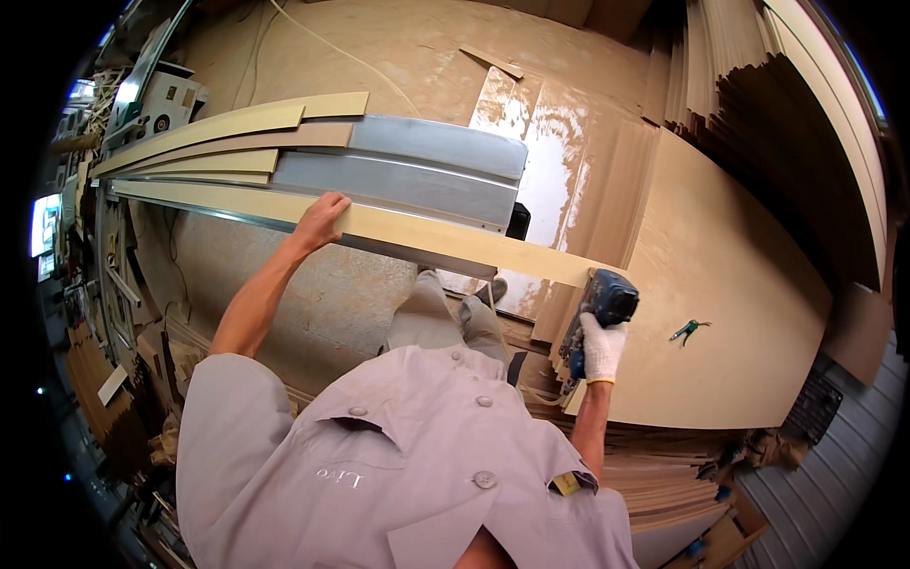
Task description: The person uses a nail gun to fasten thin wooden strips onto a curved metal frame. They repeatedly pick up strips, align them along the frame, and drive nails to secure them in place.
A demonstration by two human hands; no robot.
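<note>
A long pale-yellow board strip (464,248) runs from the far left across in front of me to the right. My left hand (322,222), bare, is closed over it near its middle, fingers wrapped on the edge. My right hand (603,349), in a white work glove, grips a blue nail gun (614,296). The tool's head is at the strip's right end; whether it presses on the wood cannot be made out. Beyond the strip lies a grey metal saw table (431,161), with several shorter strips (246,166) on its left part.
To the right, a large pale panel (739,284) lies flat on a stack, with small green-handled pliers (689,331) on it. Tall stacked boards (787,142) stand at the far right. A thin hose (346,52) crosses the dusty floor, and offcuts (114,384) pile up at the left.
</note>
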